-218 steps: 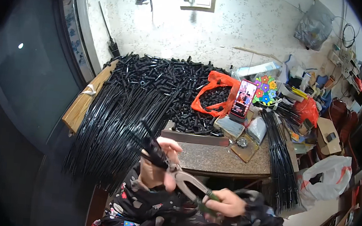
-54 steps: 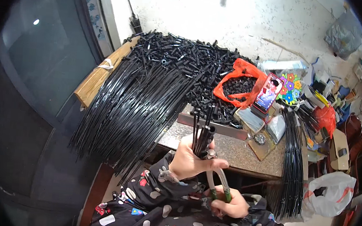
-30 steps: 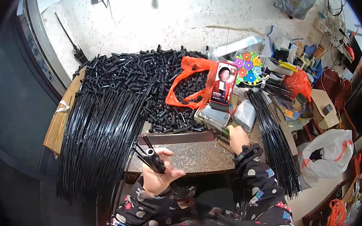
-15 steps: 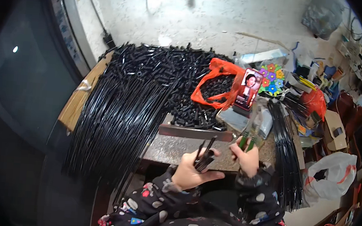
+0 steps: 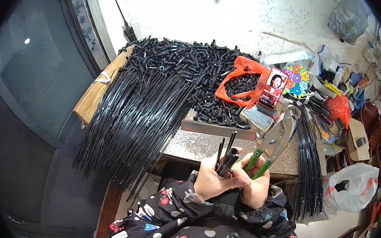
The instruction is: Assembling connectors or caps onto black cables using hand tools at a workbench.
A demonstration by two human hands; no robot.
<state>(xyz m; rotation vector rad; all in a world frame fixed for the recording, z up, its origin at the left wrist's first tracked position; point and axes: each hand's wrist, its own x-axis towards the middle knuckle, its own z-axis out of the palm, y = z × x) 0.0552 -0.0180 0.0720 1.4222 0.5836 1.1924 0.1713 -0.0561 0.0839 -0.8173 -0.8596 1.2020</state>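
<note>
Close to the table's front edge, my left hand [image 5: 210, 178] is closed around several short black tubes [image 5: 228, 160] and thin black rods, their ends pointing up. My right hand [image 5: 255, 190] grips large metal pliers [image 5: 278, 139] by their green handles, with the jaws pointing up and away to the right. The fingertips of both hands meet beside the black tubes. Whether the right fingers also pinch a small part there is hidden. Beyond the hands, a low metal strip [image 5: 218, 129] stands in front of a heap of short black tubular parts [image 5: 172, 61].
Long black rods [image 5: 132, 119] overhang the table's left front edge; another bundle [image 5: 309, 168] hangs at the right. An orange plastic bag [image 5: 225, 92] holds small black pieces. A lit phone [image 5: 272, 89] stands beside it. At the far right hangs a white plastic bag [image 5: 350, 187].
My right hand with the pliers has come over to my left hand, and their fingers now meet. The view has shifted, so the table sits farther right and slightly higher.
</note>
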